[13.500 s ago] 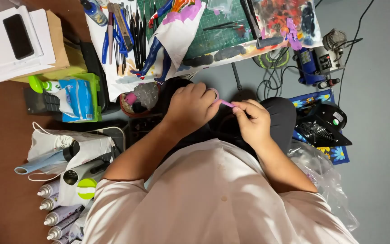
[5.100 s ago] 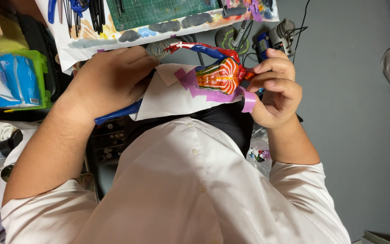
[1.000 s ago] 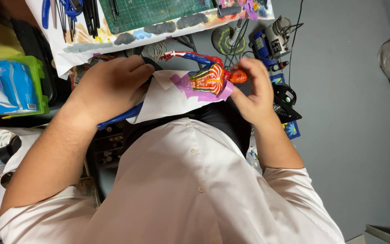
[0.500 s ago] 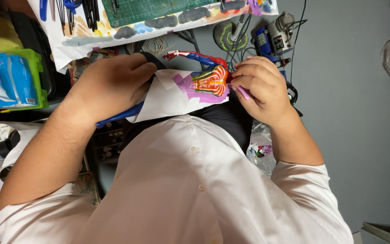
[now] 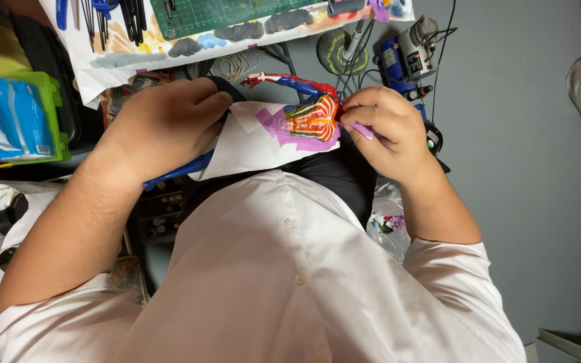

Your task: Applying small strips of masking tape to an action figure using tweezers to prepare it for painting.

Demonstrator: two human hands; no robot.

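Fingertips point(image 5: 361, 129) of the right hand point(image 5: 388, 131) pinch a purple brush at the painted figure point(image 5: 311, 117); left hand point(image 5: 166, 128) grips it closed; painting looks underway; steadiness needed next.

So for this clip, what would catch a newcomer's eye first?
The brightly painted figure, red, orange and blue, at top centre, resting on a white sheet of paper smeared with purple. The left hand holds figure and paper on one side, while the right hand pinches a thin purple stick beside the figure. Behind them lies a paint-stained sheet under a green cutting mat.
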